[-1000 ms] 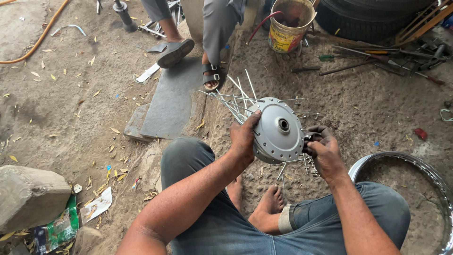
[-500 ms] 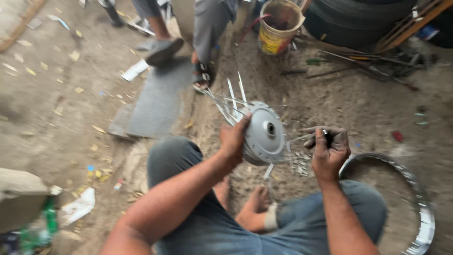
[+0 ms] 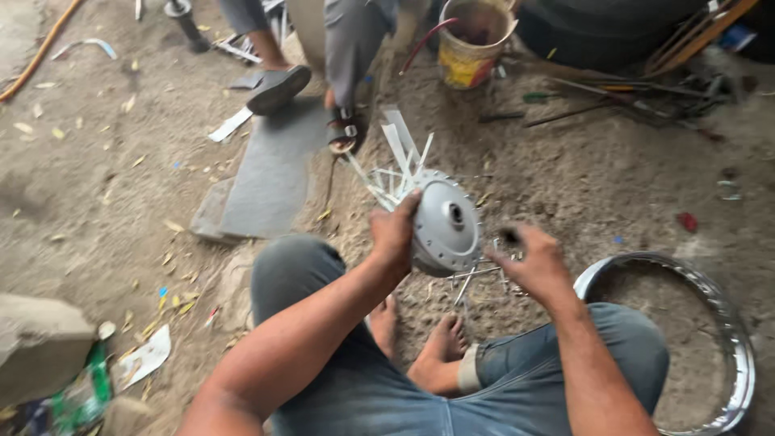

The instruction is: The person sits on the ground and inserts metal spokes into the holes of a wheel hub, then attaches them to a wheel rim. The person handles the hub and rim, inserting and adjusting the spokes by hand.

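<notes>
Firmly, left hand [image 3: 394,230] grips wheel hub [image 3: 442,226]; right hand [image 3: 533,260] fisted.

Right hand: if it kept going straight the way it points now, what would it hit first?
Probably the round silver metal wheel hub gripped by the left hand; the right hand points up-left at it, though depth is unclear.

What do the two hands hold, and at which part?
The left hand grips the silver wheel hub by its rim edge. The right hand pinches something small and dark; what cannot be told.
</notes>
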